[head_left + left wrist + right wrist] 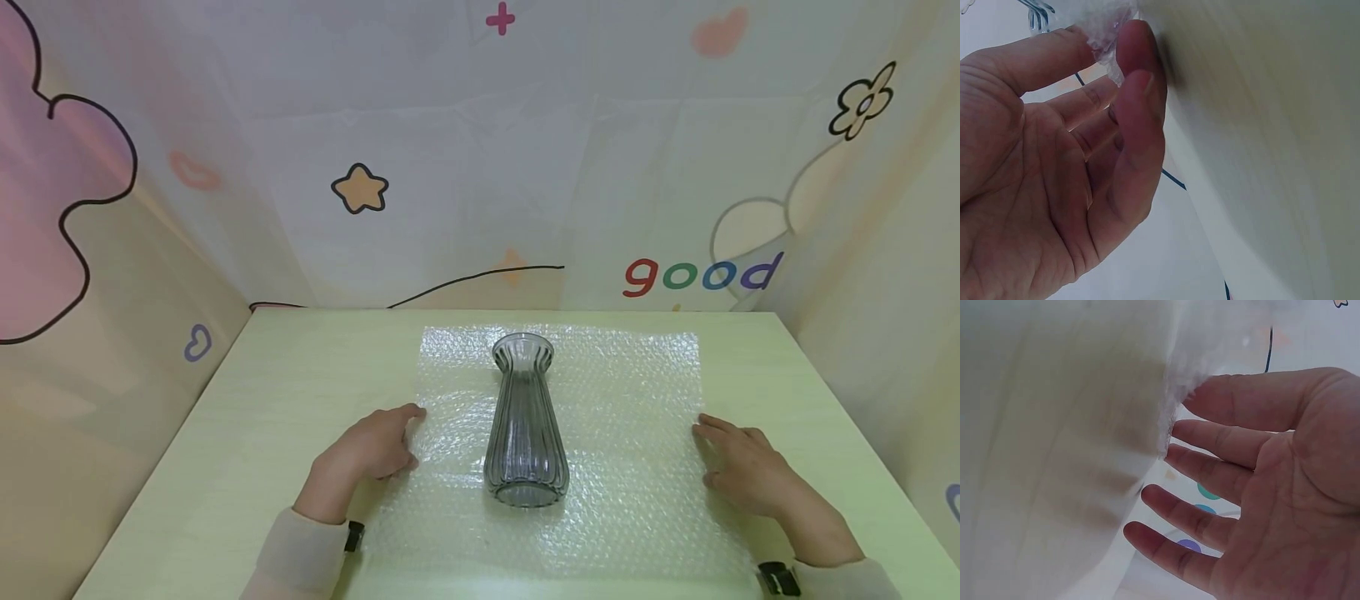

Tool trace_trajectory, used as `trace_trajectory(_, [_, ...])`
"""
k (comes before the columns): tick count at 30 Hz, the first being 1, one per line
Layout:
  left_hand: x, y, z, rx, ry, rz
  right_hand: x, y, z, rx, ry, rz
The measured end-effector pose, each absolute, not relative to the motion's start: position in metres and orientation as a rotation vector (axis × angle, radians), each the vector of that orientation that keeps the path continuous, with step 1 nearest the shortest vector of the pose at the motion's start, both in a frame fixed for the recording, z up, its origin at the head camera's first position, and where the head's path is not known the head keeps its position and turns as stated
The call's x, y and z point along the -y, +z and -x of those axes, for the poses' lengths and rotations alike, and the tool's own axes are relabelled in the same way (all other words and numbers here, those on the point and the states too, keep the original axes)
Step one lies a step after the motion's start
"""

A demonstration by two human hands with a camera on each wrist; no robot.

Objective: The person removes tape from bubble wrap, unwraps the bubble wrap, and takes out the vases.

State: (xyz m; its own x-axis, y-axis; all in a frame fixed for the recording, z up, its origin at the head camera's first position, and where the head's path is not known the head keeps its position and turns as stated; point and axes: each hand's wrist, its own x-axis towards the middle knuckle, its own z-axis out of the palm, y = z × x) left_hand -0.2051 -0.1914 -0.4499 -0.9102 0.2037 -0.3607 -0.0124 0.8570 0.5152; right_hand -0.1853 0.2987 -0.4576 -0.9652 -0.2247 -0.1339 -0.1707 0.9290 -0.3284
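Note:
A ribbed, smoky grey glass vase lies on its side on a sheet of clear bubble wrap, its flared mouth toward the back and its base toward the front. At the sheet's left edge is my left hand. The left wrist view shows its thumb and curled fingers pinching the edge of the wrap. My right hand is at the right edge, fingers extended and spread. In the right wrist view its thumb and fingertips meet the wrap's border. Neither hand touches the vase.
The sheet lies on a pale, light-wood table. A printed curtain with a star, hearts and the word "good" hangs behind the table and along its sides. Dark bands sit by both sleeve cuffs.

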Motion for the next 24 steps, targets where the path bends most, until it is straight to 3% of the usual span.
trace_trajectory(24, [0.1908, -0.4469, 0.2032, -2.663, 0.651, -0.158, -0.2982, -0.4600, 0.1848, -2.931, -0.369, 0.320])
